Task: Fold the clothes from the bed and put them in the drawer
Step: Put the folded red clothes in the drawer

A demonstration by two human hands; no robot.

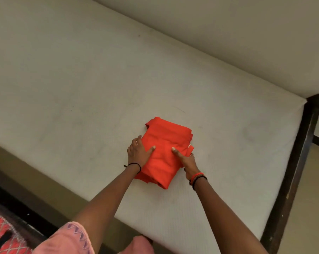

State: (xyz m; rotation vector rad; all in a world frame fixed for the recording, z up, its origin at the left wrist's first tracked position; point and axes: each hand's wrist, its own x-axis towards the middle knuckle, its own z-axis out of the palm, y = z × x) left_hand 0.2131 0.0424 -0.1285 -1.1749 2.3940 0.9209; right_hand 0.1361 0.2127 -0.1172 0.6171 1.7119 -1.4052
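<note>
A bare white mattress [81, 79] is seen filling most of the view, edged at its right end by a dark wooden frame [294, 162]. A folded orange-red garment [166, 136] is laid on the mattress near its front edge, well apart from the frame. It is gripped from both sides, the left hand [136, 153] at its left edge and the right hand [187, 163] at its right, each thumb laid on top, while the partly hidden fingers seem tucked under the cloth.
</note>
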